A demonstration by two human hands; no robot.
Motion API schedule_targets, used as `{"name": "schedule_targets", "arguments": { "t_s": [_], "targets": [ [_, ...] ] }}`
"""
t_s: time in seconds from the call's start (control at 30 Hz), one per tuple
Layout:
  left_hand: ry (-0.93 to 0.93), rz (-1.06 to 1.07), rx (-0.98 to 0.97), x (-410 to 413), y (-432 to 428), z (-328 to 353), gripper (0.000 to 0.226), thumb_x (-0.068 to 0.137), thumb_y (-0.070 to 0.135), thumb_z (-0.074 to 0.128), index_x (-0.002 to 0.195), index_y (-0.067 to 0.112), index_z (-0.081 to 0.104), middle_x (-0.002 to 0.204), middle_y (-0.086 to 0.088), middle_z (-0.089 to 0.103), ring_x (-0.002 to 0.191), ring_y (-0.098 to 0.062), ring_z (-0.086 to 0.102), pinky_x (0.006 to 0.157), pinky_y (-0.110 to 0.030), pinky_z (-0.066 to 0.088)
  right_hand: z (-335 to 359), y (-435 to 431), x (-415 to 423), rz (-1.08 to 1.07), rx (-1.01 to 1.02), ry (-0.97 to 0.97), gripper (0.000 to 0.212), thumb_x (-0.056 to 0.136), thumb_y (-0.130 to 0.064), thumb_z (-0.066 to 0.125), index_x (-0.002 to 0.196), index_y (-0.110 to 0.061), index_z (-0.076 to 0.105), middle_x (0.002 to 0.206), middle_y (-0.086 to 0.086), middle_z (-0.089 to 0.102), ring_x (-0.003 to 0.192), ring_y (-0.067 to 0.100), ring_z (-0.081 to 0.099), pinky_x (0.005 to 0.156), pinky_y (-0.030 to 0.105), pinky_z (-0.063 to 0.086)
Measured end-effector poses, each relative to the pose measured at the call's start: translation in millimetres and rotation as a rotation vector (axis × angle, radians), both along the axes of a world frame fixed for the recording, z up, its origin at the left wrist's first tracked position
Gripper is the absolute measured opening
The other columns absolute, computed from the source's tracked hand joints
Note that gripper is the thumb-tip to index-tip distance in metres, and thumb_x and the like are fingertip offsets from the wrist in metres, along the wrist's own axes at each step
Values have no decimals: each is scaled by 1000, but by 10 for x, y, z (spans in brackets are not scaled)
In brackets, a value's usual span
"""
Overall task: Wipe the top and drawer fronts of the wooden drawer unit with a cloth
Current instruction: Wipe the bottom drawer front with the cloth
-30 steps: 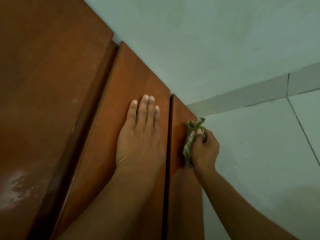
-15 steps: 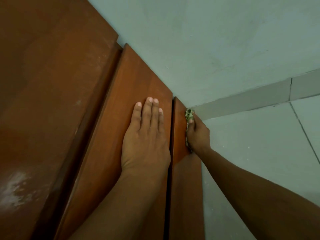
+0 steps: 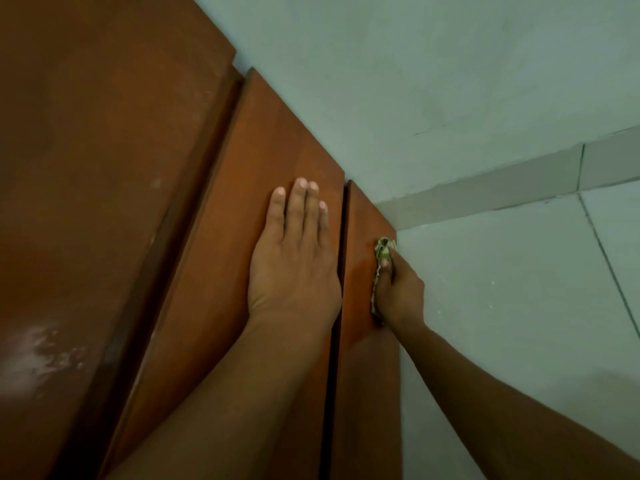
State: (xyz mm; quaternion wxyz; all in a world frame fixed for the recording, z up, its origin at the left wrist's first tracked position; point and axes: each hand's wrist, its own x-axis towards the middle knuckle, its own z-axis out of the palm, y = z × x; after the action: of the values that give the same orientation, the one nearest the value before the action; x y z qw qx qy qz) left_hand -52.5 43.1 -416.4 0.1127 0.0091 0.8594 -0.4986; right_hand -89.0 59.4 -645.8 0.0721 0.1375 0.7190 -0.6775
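I look steeply down the wooden drawer unit (image 3: 104, 168), brown with a dusty pale smear on its top at the lower left. My left hand (image 3: 294, 258) lies flat, fingers straight, on the upper drawer front (image 3: 263, 143). My right hand (image 3: 398, 289) grips a crumpled green-and-white cloth (image 3: 382, 252) and presses it against the lower drawer front (image 3: 360, 341), near that front's far right edge. Most of the cloth is hidden under the hand.
A pale wall (image 3: 415, 81) rises behind the unit, with a grey skirting strip (image 3: 502, 188) at its foot. Light floor tiles (image 3: 519, 306) with dark grout lines lie to the right of the unit.
My right hand with the cloth slid along the lower drawer front toward the wall, then came back a little toward me. My left hand stayed flat on the upper front.
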Motion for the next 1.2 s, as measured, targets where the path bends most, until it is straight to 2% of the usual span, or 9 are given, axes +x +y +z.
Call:
{"name": "schedule_targets", "arguments": {
  "t_s": [0.1,0.3,0.5,0.6,0.67,0.73,0.9,1.0,1.2],
  "targets": [
    [-8,-4,-6,-17,8,-41,79,104,48,14,153,-4,-20,160,-29,-27,150,-43,-25,120,-57,-17,159,59,187,20,129,-62,30,106,-26,41,110,-10,66,101,12,71,85,25,66,82,37,55],
    [-2,25,112,-7,43,-9,74,104,40,23,159,1,-9,167,-22,-14,154,-37,-17,123,-55,-10,295,434,684,439,202,-345,25,99,-27,52,99,-5,65,98,9,68,86,28,68,77,34,56],
    [52,79,491,225,225,176,65,102,31,36,160,10,17,161,-8,37,155,-22,17,127,-40,5,754,1209,678,332,-780,-659,29,104,-7,40,85,-5,61,79,12,63,70,24,58,52,30,55],
    [116,162,625,492,334,274,63,103,28,38,160,11,19,156,-10,45,150,-22,29,126,-38,12,986,1457,563,190,-1140,-711,33,103,-19,38,94,-8,67,92,17,72,89,34,63,82,45,60],
    [144,198,673,664,401,346,63,103,27,40,160,11,20,153,-11,47,148,-23,34,125,-37,15,1175,1607,483,230,-1151,-688,33,99,-25,41,102,-11,70,111,17,70,106,37,63,110,52,44],
    [146,247,710,817,485,445,63,102,26,42,160,11,21,153,-11,48,147,-24,35,125,-38,17,1397,1759,428,322,-1141,-643,35,96,-35,48,110,-11,70,123,17,67,120,37,59,116,51,35],
    [139,307,767,978,641,751,63,101,22,43,160,13,24,151,-11,48,142,-29,40,121,-43,28,2082,2111,184,603,-903,-479,36,83,-26,69,113,-6,66,118,18,66,118,36,59,116,52,36],
    [155,322,795,919,683,1040,63,100,21,45,159,15,26,146,-12,52,133,-32,49,109,-44,41,2563,2223,-59,733,-523,-395,53,71,-6,73,121,8,63,123,28,67,122,42,61,111,51,44],
    [146,320,869,723,847,2228,49,97,20,47,146,15,46,132,-13,60,116,-34,60,90,-43,54,4267,2355,-313,946,228,-84,27,86,1,61,111,11,65,102,30,72,89,40,75,83,47,62]
  ]
}}
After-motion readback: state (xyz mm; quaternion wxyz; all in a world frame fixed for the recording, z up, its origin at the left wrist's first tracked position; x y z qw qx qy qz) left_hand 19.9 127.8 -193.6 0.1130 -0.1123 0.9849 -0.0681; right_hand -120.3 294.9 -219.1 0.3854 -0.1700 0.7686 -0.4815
